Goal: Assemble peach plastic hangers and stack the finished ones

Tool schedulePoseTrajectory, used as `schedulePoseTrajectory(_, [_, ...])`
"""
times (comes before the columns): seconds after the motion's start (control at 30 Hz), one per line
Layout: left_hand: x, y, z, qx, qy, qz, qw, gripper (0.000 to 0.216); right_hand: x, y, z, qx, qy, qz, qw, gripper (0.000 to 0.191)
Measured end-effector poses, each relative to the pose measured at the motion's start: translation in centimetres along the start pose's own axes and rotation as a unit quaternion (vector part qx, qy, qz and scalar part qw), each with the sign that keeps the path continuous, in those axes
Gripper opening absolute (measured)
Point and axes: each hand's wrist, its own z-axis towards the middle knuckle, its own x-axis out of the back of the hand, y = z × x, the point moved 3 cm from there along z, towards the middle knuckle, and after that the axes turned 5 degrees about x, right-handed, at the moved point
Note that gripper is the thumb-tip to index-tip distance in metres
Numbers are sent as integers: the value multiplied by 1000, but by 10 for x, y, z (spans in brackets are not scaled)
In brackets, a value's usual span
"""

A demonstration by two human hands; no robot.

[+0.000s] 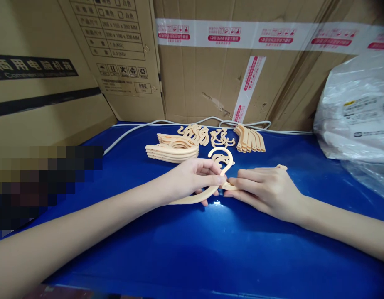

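My left hand (188, 176) pinches a cream plastic hanger hook (230, 160) at its base, the curl pointing up. From that base a curved hanger arm (192, 200) runs left beneath my fingers. My right hand (271, 189), closed from the other side, grips a second hanger arm (232, 187). Its inner end meets the hook's base, while its outer tip shows beyond my knuckles. Fingers hide most of the joint, so I cannot tell whether the parts are locked together. Just behind the hook lie a few loose curved pieces (221, 159).
Behind my hands on the blue table (192, 249) sit stacked hangers (171, 153), loose hooks (195, 133), more hooks (223, 138) and a row of hanger arms (249, 140). A white cable (132, 129) runs along cardboard boxes (198, 83). Plastic-wrapped packaging (357, 108) stands right.
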Motion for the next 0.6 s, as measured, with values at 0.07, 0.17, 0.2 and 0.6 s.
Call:
schedulePoseTrajectory(0.07, [1,-2,2,-3,4,7,1000,14,0,0,0,-2,-3,-7,1000,35])
schedulePoseTrajectory(0.17, [2,-3,3,1,13,15,1000,16,0,-1,-1,-4,-8,-17,1000,37])
schedulePoseTrajectory(0.2, [3,-4,3,4,15,12,1000,16,0,-1,-1,-5,-11,-18,1000,38])
schedulePoseTrajectory(0.6, [1,-6,6,8,57,-28,998,9,-2,0,-1,-61,-40,5,997,43])
